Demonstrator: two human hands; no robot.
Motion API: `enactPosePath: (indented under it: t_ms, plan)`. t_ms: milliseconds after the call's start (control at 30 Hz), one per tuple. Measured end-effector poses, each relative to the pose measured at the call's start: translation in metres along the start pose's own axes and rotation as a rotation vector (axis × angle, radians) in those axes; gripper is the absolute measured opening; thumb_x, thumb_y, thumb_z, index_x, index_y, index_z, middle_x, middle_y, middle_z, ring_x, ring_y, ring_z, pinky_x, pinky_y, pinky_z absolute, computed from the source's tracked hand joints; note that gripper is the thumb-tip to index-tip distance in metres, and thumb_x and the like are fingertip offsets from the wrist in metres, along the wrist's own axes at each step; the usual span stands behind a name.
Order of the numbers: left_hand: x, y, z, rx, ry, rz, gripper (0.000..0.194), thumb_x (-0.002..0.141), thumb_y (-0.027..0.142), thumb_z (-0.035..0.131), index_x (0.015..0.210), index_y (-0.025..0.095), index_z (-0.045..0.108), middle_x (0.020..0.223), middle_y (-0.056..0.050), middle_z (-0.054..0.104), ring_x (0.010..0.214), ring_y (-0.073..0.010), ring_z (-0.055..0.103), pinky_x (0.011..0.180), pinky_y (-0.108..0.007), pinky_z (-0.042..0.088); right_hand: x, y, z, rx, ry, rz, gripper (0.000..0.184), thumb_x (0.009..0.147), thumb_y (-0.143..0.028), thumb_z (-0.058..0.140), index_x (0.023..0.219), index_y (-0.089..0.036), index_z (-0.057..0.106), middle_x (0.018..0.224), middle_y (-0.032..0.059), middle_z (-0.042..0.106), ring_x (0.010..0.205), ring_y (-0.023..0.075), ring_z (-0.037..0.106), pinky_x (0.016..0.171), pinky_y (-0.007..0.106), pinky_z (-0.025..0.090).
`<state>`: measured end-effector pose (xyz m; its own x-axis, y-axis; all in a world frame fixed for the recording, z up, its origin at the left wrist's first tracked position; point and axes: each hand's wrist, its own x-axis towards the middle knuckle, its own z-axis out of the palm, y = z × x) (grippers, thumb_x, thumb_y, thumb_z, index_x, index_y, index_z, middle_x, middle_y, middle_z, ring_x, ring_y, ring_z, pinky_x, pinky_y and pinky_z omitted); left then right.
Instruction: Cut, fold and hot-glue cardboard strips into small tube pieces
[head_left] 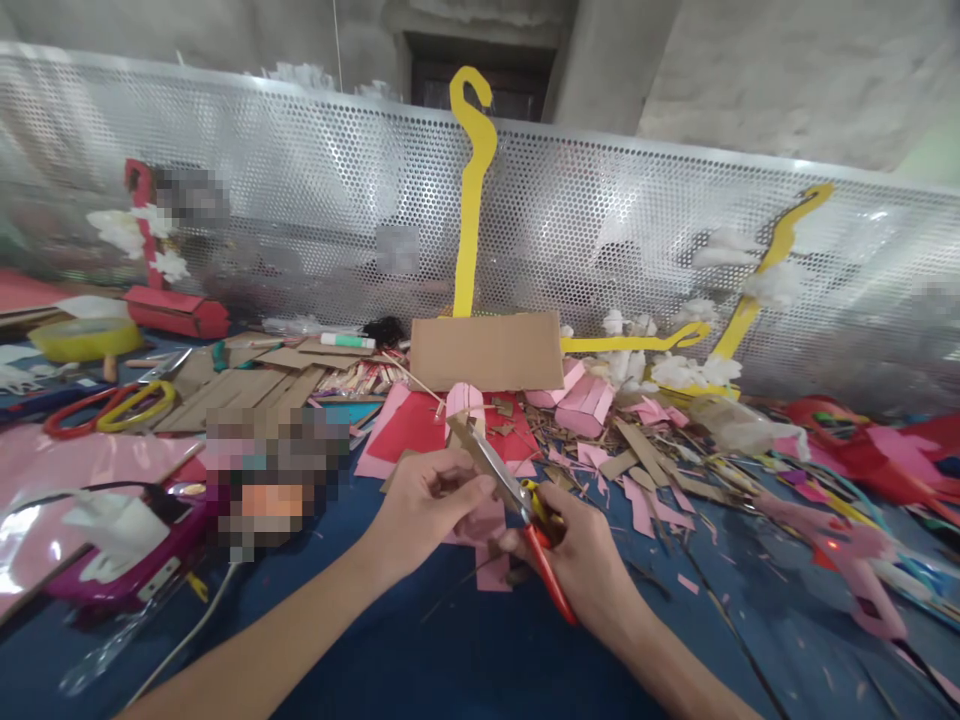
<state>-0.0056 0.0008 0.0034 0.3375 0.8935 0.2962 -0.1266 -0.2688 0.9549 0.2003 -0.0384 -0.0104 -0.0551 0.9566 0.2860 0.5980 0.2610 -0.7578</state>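
My right hand [577, 555] grips a pair of scissors with red and yellow handles [536, 525], blades pointing up and to the left. The blades bite into a small brown cardboard piece [465, 428] that my left hand [424, 505] pinches from the left. A pink paper piece [466, 400] stands just behind the cardboard. Pink scraps [491, 570] lie on the blue table [450, 660] under both hands.
A brown cardboard sheet [486, 350] leans behind, with yellow hook-shaped cutouts [471, 190] against a perforated metal screen [315, 200]. Paper and cardboard offcuts [637, 460] litter the right. Spare scissors [112, 408], tape roll [82, 338] and a purple device [127, 555] lie left.
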Motion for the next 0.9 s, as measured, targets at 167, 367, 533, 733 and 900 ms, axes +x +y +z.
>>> enactPosePath:
  t_ms: [167, 367, 533, 733, 900]
  plan:
    - [0.001, 0.005, -0.001, -0.085, 0.06, 0.002, 0.022, 0.094, 0.039, 0.071, 0.091, 0.018, 0.072, 0.061, 0.002, 0.061, 0.052, -0.0104, 0.052, 0.051, -0.024, 0.047, 0.002, 0.001, -0.008, -0.031, 0.041, -0.033, 0.037, 0.084, -0.051, 0.071, 0.08, -0.024, 0.045, 0.07, -0.006, 0.043, 0.062, 0.0145, 0.041, 0.055, 0.026, 0.037]
    - [0.002, 0.005, -0.005, -0.098, 0.127, -0.011, 0.021, 0.095, 0.038, 0.07, 0.099, 0.018, 0.07, 0.074, -0.002, 0.069, 0.063, -0.0142, 0.063, 0.06, -0.028, 0.055, 0.003, 0.001, -0.017, -0.249, 0.071, -0.11, 0.029, 0.085, -0.044, 0.07, 0.086, -0.024, 0.049, 0.079, 0.0002, 0.057, 0.068, 0.0189, 0.053, 0.06, 0.029, 0.045]
    - [0.002, 0.001, -0.006, -0.125, 0.104, -0.003, 0.02, 0.092, 0.033, 0.073, 0.104, 0.018, 0.072, 0.087, -0.006, 0.075, 0.069, -0.0163, 0.068, 0.064, -0.03, 0.059, 0.003, 0.004, -0.015, -0.322, 0.1, -0.157, 0.029, 0.082, -0.037, 0.075, 0.099, -0.023, 0.057, 0.104, 0.0088, 0.066, 0.094, 0.0279, 0.064, 0.079, 0.037, 0.053]
    - [0.002, 0.002, -0.006, -0.144, 0.1, 0.031, 0.018, 0.093, 0.026, 0.07, 0.109, 0.019, 0.071, 0.096, -0.006, 0.077, 0.071, -0.0142, 0.067, 0.064, -0.027, 0.058, 0.002, 0.005, -0.015, -0.323, 0.099, -0.158, 0.032, 0.081, -0.037, 0.077, 0.102, -0.023, 0.057, 0.107, 0.0097, 0.066, 0.095, 0.029, 0.066, 0.08, 0.039, 0.054]
    - [0.002, 0.005, -0.005, -0.145, 0.11, 0.029, 0.017, 0.095, 0.029, 0.069, 0.109, 0.019, 0.069, 0.099, -0.007, 0.077, 0.075, -0.0147, 0.069, 0.07, -0.028, 0.06, 0.003, 0.003, -0.017, -0.36, 0.103, -0.162, 0.029, 0.082, -0.033, 0.076, 0.099, -0.023, 0.055, 0.103, 0.0094, 0.064, 0.091, 0.0285, 0.064, 0.078, 0.038, 0.053]
